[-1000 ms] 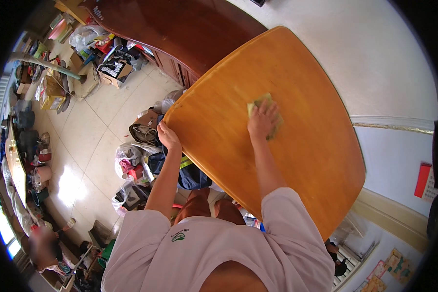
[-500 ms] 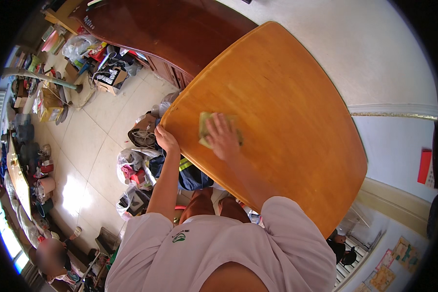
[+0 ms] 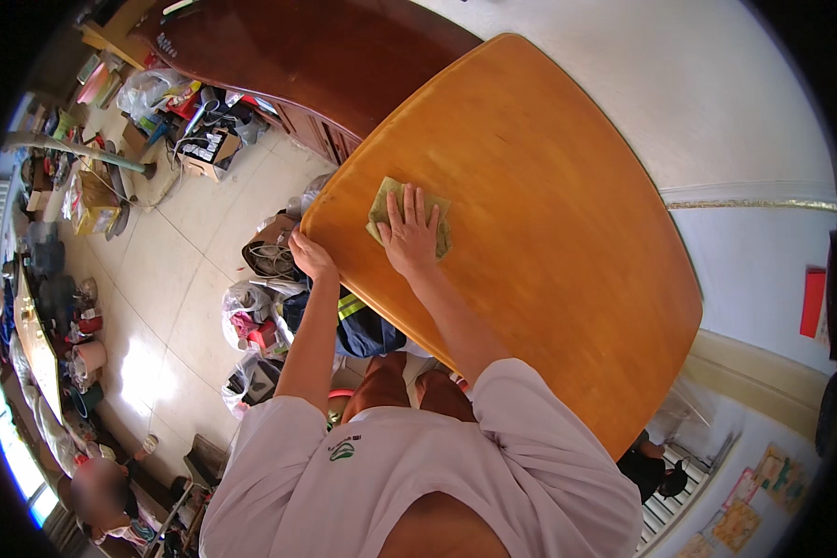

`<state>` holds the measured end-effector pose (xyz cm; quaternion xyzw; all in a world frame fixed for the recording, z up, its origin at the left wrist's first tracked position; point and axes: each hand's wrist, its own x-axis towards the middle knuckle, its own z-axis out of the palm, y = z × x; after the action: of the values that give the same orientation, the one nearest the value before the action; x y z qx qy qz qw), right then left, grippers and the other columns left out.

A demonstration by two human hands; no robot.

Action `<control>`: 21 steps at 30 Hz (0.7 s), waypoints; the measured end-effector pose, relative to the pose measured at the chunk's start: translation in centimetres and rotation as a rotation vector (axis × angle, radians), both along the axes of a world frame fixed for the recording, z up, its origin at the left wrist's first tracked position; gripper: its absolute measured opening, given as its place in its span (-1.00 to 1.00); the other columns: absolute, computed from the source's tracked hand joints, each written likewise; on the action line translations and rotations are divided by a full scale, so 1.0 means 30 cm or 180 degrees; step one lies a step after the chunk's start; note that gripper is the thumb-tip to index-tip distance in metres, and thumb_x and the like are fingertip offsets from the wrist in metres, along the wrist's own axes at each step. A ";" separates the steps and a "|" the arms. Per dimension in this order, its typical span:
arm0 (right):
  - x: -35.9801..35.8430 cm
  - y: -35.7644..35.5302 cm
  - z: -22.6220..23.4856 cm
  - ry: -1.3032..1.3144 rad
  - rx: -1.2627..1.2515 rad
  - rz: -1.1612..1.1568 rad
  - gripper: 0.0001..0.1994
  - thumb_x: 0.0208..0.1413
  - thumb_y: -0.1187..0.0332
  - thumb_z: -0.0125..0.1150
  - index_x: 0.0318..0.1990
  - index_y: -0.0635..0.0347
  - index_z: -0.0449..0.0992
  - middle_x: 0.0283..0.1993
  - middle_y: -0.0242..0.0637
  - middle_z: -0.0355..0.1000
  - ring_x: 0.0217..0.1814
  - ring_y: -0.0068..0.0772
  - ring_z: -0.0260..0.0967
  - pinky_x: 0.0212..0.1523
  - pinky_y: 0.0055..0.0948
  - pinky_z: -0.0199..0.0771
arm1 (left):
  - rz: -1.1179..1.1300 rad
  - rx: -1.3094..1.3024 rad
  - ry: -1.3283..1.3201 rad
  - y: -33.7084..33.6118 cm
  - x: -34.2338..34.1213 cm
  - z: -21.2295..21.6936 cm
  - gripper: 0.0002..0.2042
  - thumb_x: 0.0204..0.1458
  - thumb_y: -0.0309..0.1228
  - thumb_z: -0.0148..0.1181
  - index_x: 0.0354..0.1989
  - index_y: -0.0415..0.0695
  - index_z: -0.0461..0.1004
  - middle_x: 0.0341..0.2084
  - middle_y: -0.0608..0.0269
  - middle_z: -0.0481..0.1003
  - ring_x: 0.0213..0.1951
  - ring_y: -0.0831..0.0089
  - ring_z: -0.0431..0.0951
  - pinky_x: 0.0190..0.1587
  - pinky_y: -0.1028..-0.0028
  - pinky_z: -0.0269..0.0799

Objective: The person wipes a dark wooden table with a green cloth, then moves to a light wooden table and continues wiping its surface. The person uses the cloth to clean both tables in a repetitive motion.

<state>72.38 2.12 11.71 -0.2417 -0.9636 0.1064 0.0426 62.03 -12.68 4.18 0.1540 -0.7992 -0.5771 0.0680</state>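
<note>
A wooden table [image 3: 549,232] with an orange-brown top and rounded corners fills the middle and right of the view. My right hand [image 3: 410,238] lies flat on a yellowish-green cloth [image 3: 381,205], fingers spread, pressing it to the tabletop near the left edge. Part of the cloth is hidden under the palm. At the table's left corner my left hand [image 3: 312,257] is closed around the edge; its fingertips are partly hidden there.
Beyond the table stands a dark red-brown cabinet [image 3: 316,56]. Bags [image 3: 249,307] and a box of cables [image 3: 272,249] crowd the floor by the left corner. A white wall [image 3: 716,112] borders the right side. Another person [image 3: 102,493] is at lower left.
My right hand and the cloth have shifted slightly left and away from me, and the fingers are more spread. My left hand stays at the table corner.
</note>
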 end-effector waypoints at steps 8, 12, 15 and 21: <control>0.565 0.285 0.029 0.1055 -0.1482 -0.1974 -0.41 0.27 0.20 0.01 0.41 0.13 0.07 0.48 0.00 -0.06 0.52 0.04 -0.17 0.44 0.04 -0.17 | -0.3201 -0.1335 0.1602 0.205 0.217 0.207 -0.53 0.10 -0.40 0.10 0.24 -0.08 0.30 0.25 0.00 0.23 0.29 -0.04 0.17 0.32 0.03 0.05; 0.963 0.393 -0.133 0.0389 0.0415 -0.2611 -0.43 0.33 0.14 -0.09 0.41 0.17 0.06 0.49 -0.02 -0.07 0.53 0.00 -0.17 0.41 0.06 -0.11 | -0.3819 -0.2732 0.1346 0.351 0.281 0.265 -0.46 0.18 -0.16 0.02 0.36 0.07 0.19 0.42 0.10 -0.03 0.44 0.04 -0.10 0.39 -0.01 -0.12; 0.998 0.361 -0.121 -0.0504 0.0766 -0.2754 -0.41 0.35 0.03 -0.20 0.42 0.16 0.03 0.51 -0.08 -0.10 0.54 -0.07 -0.19 0.41 0.10 -0.11 | -0.3833 -0.3201 0.1281 0.372 0.279 0.255 -0.42 0.20 -0.03 -0.07 0.39 0.13 0.14 0.45 0.13 -0.11 0.46 0.07 -0.19 0.41 -0.01 -0.18; 0.986 0.349 -0.092 -0.0661 0.0800 -0.2729 -0.39 0.37 -0.02 -0.29 0.43 0.13 -0.01 0.52 -0.14 -0.14 0.57 -0.13 -0.26 0.41 0.12 -0.13 | -0.3643 -0.3245 0.1401 0.388 0.236 0.220 -0.42 0.20 -0.05 -0.06 0.40 0.11 0.13 0.44 0.13 -0.09 0.45 0.04 -0.16 0.40 -0.03 -0.17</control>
<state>101.96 12.59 8.95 -0.6210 -0.7811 -0.0634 0.0149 69.12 -1.04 10.77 -0.4479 -0.8879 -0.1029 -0.0206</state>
